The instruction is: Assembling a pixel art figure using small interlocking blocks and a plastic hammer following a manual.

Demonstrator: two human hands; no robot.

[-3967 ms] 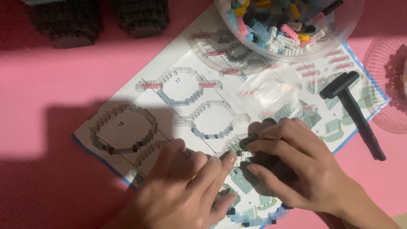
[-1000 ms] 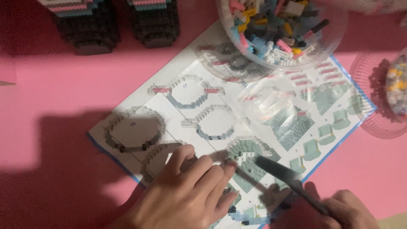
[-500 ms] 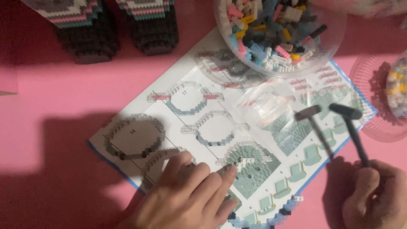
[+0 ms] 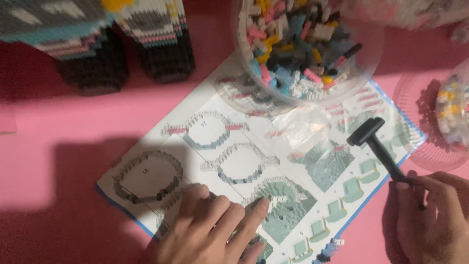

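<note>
My left hand [image 4: 207, 230] lies flat, fingers spread, on the lower part of a printed instruction sheet [image 4: 254, 161] showing ring-shaped brick layers. My right hand [image 4: 430, 220] at the lower right grips the handle of a small black hammer [image 4: 373, 144], whose head hovers over the sheet's right side. A small cluster of tiny bricks [image 4: 330, 249] sits at the sheet's bottom edge between my hands.
A clear round bowl [image 4: 371, 63] filled with several small coloured bricks stands on the sheet's top. A second clear container [image 4: 435, 117] with bricks is at the right edge. A large built brick figure's dark feet [image 4: 122, 54] stand at the top left on the pink surface [image 4: 58, 127].
My right hand took up the black hammer and drew it to the lower right, raising its head over the sheet. My left hand stayed pressed on the sheet. The view shifted.
</note>
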